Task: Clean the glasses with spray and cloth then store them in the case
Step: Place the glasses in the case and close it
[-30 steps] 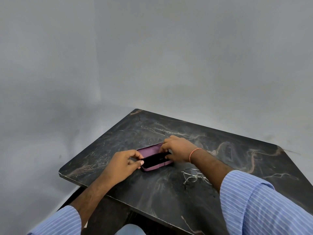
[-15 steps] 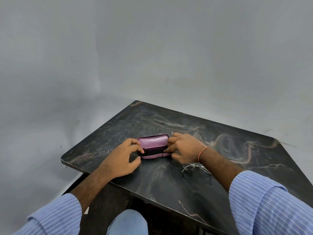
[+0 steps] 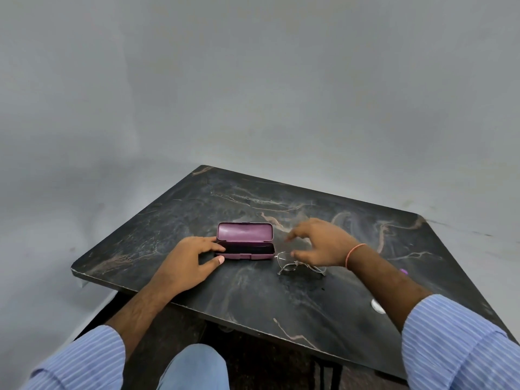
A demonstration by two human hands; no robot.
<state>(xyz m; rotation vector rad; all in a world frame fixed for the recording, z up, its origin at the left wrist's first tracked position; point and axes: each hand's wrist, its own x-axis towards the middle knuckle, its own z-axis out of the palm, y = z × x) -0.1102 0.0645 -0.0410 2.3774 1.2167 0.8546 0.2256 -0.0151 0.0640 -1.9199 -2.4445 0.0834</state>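
While the case [image 3: 244,241] lies open on the desk [image 3: 309,299], my left hand [image 3: 187,264] touches its end, fingers spread. My right hand [image 3: 320,243] hovers over the glasses [image 3: 292,263], grip loose and empty.

A bare, plain room, its kind unclear: blank grey walls [image 3: 253,80] meet in a corner behind 1 dark marble-patterned tabletop [image 3: 281,299].

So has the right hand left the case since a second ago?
Yes. The right hand moved off the case, rightward to above the glasses.
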